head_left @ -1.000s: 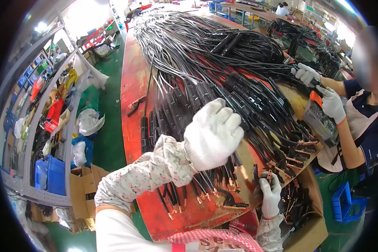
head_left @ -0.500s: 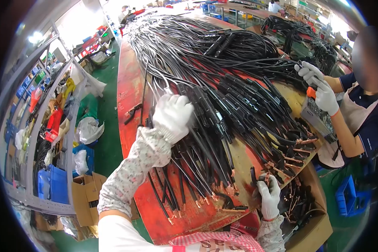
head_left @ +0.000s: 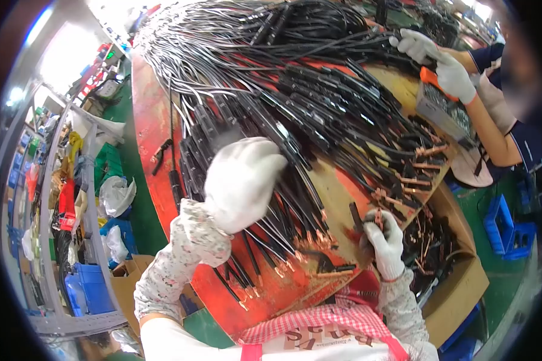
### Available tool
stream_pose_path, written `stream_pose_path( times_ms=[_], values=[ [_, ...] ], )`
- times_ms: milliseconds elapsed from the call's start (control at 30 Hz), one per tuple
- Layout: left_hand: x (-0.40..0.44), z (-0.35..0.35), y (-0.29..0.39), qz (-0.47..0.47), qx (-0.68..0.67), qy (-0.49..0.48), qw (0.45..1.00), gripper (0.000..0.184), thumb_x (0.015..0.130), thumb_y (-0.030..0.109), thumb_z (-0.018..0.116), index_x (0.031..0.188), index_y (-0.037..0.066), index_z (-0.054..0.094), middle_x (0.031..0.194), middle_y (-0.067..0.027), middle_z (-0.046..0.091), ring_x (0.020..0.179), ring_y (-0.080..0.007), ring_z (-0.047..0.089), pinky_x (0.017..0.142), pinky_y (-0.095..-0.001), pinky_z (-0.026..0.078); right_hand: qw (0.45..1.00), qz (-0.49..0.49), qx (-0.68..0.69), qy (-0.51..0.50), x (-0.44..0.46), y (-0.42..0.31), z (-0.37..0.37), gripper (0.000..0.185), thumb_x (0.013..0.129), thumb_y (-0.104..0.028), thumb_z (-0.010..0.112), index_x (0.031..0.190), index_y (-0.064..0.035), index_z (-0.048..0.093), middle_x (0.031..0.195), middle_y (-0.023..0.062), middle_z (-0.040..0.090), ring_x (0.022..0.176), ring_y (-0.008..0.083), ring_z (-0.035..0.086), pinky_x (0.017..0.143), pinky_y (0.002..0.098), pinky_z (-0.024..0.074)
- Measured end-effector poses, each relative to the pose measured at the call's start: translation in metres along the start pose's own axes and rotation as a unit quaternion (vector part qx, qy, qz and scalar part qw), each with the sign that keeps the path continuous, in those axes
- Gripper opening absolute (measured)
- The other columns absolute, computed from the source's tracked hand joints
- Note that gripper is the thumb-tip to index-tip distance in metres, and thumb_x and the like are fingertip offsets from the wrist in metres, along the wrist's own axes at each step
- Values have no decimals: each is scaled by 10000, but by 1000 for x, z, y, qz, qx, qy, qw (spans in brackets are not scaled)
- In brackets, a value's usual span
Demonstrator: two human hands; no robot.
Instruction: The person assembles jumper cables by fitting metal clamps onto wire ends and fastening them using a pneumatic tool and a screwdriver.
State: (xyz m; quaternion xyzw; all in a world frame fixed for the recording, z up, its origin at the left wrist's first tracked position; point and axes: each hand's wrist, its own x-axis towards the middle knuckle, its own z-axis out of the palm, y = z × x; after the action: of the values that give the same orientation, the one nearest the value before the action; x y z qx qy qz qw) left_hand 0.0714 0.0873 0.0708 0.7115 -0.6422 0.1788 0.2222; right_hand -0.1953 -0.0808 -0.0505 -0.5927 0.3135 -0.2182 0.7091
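Note:
My left hand (head_left: 244, 183), in a white glove, is over the black cable handles (head_left: 202, 159) on the left part of the table. Motion smears its fingers, so whether it grips anything cannot be made out. My right hand (head_left: 384, 245), gloved too, is at the table's front right edge. Its thumb and fingers close around a copper-jawed clamp (head_left: 378, 219). A black lever (head_left: 356, 217) shows just left of that hand. Between my hands, several black cables end in bare copper tips (head_left: 283, 265). A black-and-copper clamp (head_left: 331, 266) lies near the front edge.
A red, worn table (head_left: 223, 313) carries a large cable bundle (head_left: 223, 48). A cardboard box (head_left: 457, 295) of clamp parts stands below its right edge. Opposite, a co-worker's gloved hands (head_left: 436, 63) are near a bin (head_left: 442, 111). Metal shelving (head_left: 96, 240) stands left.
The view has tilted downward and shifted. My left hand has moved nearer to me along the cables and is blurred. My right hand keeps the clamp at the table edge.

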Motion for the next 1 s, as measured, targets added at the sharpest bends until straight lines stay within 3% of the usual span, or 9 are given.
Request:
stream_pose_path(
  times_ms=[133,233,267,367,567,633,700,767,1000],
  values=[
    [12,36,28,113,118,-112,980,376,684,132,678,1056,104,635,1131,-32,618,1178,-231,564,1061,-418,436,999,27,19,-6,-4,-10,1,217,953,-84,641,1158,-15,619,996,34,657,817,93,610,715,259,507],
    [18,62,15,147,197,-188,951,302,688,188,694,972,119,616,1041,-25,590,1090,-218,580,1075,-416,428,1000,12,20,-13,-2,-4,-1,231,950,-86,645,1169,-16,616,995,39,661,818,92,618,719,258,508],
    [13,84,1,147,130,-74,978,240,692,210,678,894,132,574,982,-21,560,1037,-209,576,1056,-391,435,1000,-1,14,-8,-2,-2,-1,234,949,-85,647,1170,-17,615,998,39,664,812,90,618,714,258,508],
    [31,52,8,174,143,-202,953,186,700,179,651,854,139,554,1011,-13,566,1057,-204,571,1020,-370,449,1000,-9,20,-1,-3,2,-2,247,944,-86,656,1177,-19,610,1022,38,670,833,90,620,723,260,509],
    [33,50,-2,202,225,-210,930,143,733,182,651,861,146,599,1063,-26,591,1086,-227,572,987,-386,458,999,-37,21,-14,-2,5,-1,262,942,-94,663,1186,-22,604,951,43,671,741,100,627,672,253,503],
    [38,31,-5,163,286,-108,938,220,684,203,706,871,124,621,1098,-39,605,1087,-251,585,979,-419,462,1000,2,15,-15,-4,-2,-1,264,935,-96,673,1178,-19,607,894,30,663,702,84,612,639,247,490],
    [50,-9,-6,65,211,-146,964,293,636,203,767,878,103,637,1099,-61,616,1080,-286,595,969,-449,462,1000,-17,4,-12,-4,2,-3,268,931,-100,678,1175,-16,609,886,23,661,707,78,612,640,245,488],
    [45,-11,-30,95,260,-58,959,328,607,170,797,876,85,629,1045,-72,616,1054,-307,597,949,-457,464,999,-37,-4,-15,-2,5,-1,272,926,-104,684,1171,-13,610,877,17,659,713,72,612,640,243,486],
    [26,-12,-44,48,205,-127,969,275,687,67,704,956,84,651,1084,-69,638,1012,-288,625,897,-421,482,998,-55,-42,-2,-2,7,-1,322,915,-148,706,1184,-2,604,849,30,650,686,74,601,622,245,479]
  ],
)
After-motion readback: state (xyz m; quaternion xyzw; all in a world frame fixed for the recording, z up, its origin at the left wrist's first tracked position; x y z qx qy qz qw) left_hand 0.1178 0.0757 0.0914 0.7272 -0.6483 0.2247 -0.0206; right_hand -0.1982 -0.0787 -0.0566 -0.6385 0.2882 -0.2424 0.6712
